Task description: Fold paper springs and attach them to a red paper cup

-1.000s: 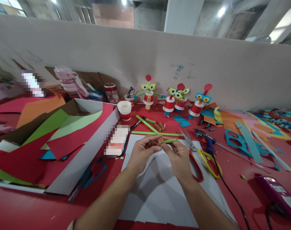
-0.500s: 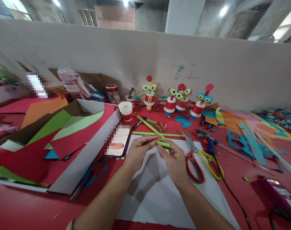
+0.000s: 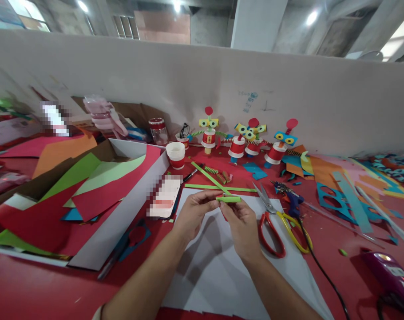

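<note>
My red desk (image 3: 72,293) carries a white sheet (image 3: 218,275), probably for a plain working surface. Open scissors (image 3: 270,207) lie within reach on my right. Above the sheet, my left hand (image 3: 192,214) and right hand (image 3: 243,226) pinch the green paper strip (image 3: 231,199) between fingertips, apparently to steady it.

Before you, a pale partition (image 3: 175,80) rises behind the red tabletop (image 3: 49,289). Above it you see lit lamps (image 3: 311,18) and a whitish pillar (image 3: 258,22).
</note>
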{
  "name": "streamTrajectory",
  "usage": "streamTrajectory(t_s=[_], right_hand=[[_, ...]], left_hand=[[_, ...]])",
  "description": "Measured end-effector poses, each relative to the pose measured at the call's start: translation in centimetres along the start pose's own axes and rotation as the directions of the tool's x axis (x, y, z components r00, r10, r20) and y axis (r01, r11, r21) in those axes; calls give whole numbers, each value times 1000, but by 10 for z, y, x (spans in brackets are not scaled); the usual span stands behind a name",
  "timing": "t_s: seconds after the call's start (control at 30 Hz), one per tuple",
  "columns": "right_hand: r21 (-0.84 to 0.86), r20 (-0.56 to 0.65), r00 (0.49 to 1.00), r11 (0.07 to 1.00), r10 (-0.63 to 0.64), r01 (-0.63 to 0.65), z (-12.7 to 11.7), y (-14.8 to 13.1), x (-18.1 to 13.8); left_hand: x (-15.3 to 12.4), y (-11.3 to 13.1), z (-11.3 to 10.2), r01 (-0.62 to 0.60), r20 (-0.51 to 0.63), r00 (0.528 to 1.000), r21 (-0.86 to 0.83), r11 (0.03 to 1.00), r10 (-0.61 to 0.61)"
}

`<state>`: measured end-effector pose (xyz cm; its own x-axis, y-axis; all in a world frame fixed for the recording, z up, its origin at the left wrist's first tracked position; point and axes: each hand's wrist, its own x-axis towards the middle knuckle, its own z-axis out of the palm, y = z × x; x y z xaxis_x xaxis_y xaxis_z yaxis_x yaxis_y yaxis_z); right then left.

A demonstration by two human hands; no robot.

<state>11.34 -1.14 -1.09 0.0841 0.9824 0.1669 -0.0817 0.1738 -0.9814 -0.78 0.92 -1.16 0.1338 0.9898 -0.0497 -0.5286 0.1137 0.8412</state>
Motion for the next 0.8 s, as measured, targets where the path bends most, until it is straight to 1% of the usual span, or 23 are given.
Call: streamTrajectory(t_s=[0.07,0.13,0.33,0.5,0.63,0.73,0.8], right_hand=[[50,39,999,999,4,-6,-1,1,1],[51,42,999,999,14,-17,-2,2,2],[-8,18,999,999,32,-32,-3,2,3],[-65,-50,997,996,57,-60,-1,4,3],[14,-47,997,998,60,-60,-2,6,4],[74,-23,998,996,54,-52,-2,7,6],[78,-19,998,995,58,-56,-2,7,6]], left_hand=[[0,1,-1,8,-6,1000,17,1000,-8],[1,2,-2,17,-13,1000,35,999,-16],[2,2,-4,15,1,1000,63,998,-15],[1,2,-3,20,-7,1000,56,998,-20],[0,0,0,41,22,999,3,999,-41],[1,-3,-1,27,-19,999,-5,1000,-27],[2,-5,-2,28,-35,999,3,1000,-28]])
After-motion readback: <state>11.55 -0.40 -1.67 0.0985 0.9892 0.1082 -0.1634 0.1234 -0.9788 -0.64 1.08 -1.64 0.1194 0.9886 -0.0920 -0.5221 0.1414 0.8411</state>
